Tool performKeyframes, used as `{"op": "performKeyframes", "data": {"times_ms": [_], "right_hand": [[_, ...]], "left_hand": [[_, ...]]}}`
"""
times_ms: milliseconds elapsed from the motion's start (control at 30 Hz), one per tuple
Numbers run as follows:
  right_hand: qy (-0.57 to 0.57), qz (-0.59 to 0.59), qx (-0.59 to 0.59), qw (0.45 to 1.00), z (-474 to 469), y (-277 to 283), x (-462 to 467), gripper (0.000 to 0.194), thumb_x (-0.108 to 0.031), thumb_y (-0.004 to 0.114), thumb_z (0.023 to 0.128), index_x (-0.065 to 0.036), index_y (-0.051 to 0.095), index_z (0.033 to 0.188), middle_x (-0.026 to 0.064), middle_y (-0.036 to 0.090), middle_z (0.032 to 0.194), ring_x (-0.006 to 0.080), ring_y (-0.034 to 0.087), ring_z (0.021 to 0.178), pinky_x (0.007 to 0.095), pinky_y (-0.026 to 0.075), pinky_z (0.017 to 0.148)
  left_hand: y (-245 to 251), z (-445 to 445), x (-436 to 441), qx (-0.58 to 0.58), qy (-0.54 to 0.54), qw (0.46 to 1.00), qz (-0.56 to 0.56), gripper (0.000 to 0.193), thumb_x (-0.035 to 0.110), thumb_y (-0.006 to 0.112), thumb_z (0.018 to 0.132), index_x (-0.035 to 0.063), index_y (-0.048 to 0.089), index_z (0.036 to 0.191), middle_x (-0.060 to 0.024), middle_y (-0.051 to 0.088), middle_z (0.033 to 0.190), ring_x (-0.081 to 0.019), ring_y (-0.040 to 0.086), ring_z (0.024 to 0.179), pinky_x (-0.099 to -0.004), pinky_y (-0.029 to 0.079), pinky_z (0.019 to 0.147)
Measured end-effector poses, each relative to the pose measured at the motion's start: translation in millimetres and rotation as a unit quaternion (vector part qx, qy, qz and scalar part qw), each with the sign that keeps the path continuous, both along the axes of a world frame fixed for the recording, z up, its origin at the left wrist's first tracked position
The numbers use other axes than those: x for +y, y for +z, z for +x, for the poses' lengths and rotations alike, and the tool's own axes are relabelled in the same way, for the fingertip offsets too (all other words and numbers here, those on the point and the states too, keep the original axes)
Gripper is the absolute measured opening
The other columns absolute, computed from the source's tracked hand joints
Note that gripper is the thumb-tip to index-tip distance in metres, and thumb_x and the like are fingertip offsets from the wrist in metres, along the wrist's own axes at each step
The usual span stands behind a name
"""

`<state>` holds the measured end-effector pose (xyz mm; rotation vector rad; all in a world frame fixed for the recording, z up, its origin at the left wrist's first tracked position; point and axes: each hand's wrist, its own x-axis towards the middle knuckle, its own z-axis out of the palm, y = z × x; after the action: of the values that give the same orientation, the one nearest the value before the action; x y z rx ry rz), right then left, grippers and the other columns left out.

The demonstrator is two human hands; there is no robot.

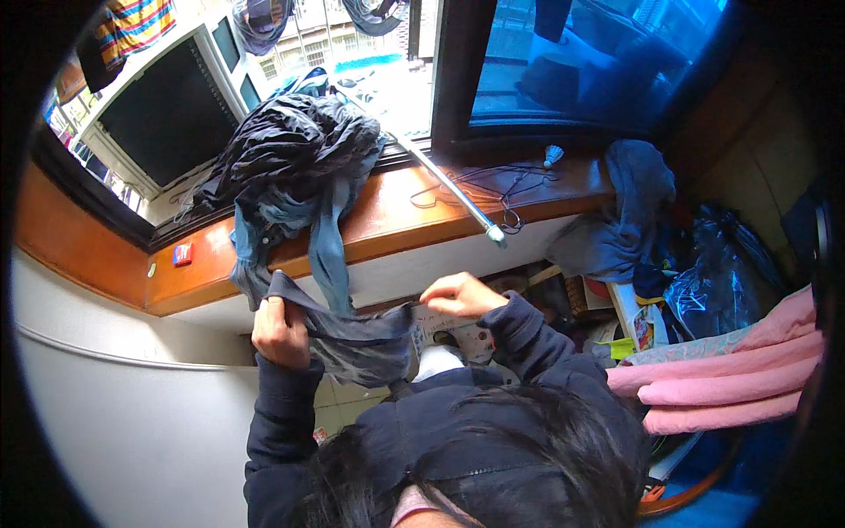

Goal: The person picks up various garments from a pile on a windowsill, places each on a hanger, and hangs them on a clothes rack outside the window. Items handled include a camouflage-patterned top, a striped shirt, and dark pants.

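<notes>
A dark grey garment (pixel 360 340) is spread in the air in front of my body, below the window ledge. My left hand (pixel 282 330) grips its upper left part, with a fold of cloth standing up above the fingers. At the opposite end, my right hand (pixel 462 297) pinches the garment's upper right corner between thumb and fingertips. Just behind the left hand, a blue denim garment (pixel 327 244) hangs over the ledge. On top of that denim lies a crumpled heap of black clothing (pixel 297 142), partly in the window opening.
A metal pole (pixel 449 188) juts inward over the wooden ledge (pixel 389 198). Wire hangers (pixel 475 191), a shuttlecock (pixel 553 156) and a small red box (pixel 183 255) rest there. Dark cloth (pixel 627 211) drapes off its right end. Pink folded bedding (pixel 726 376) is at my right.
</notes>
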<state>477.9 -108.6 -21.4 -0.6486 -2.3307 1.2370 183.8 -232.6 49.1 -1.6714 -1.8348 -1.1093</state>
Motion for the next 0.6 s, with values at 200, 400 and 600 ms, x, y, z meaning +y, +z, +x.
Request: {"op": "performKeyframes", "data": {"times_ms": [200, 400, 600], "right_hand": [[-0.450, 0.206, -0.053, 0.868, 86.2, -41.5, 144.1, 0.014, -0.010, 0.056, 0.081, -0.006, 0.066, 0.090, 0.0127, 0.067, 0.087, 0.0282, 0.065, 0.081, 0.0354, 0.051, 0.073], [-0.212, 0.347, -0.293, 0.865, 140.8, -93.9, 245.0, 0.029, -0.011, 0.057, 0.078, -0.014, 0.058, 0.107, 0.0115, 0.060, 0.093, 0.0317, 0.058, 0.089, 0.0423, 0.048, 0.076], [-0.082, 0.349, -0.278, 0.891, 148.1, -79.5, 272.7, 0.042, 0.000, 0.059, 0.074, -0.009, 0.051, 0.114, 0.0141, 0.054, 0.092, 0.0329, 0.054, 0.088, 0.0399, 0.047, 0.072]], "left_hand": [[23.1, 36.5, 26.4, -0.066, -0.008, 0.997, -0.028, 0.021, -0.005, 0.059, 0.078, -0.0024, 0.064, 0.098, -0.0171, 0.065, 0.080, -0.0310, 0.065, 0.069, -0.0342, 0.053, 0.066], [23.4, 53.6, 78.0, -0.034, 0.019, 0.999, 0.026, 0.019, -0.002, 0.061, 0.079, -0.0029, 0.064, 0.098, -0.0192, 0.065, 0.080, -0.0293, 0.065, 0.070, -0.0342, 0.053, 0.066], [28.4, 82.5, 127.7, -0.056, 0.026, 0.998, 0.017, 0.022, 0.000, 0.062, 0.078, -0.0022, 0.064, 0.100, -0.0198, 0.066, 0.083, -0.0304, 0.066, 0.074, -0.0342, 0.053, 0.070]]}}
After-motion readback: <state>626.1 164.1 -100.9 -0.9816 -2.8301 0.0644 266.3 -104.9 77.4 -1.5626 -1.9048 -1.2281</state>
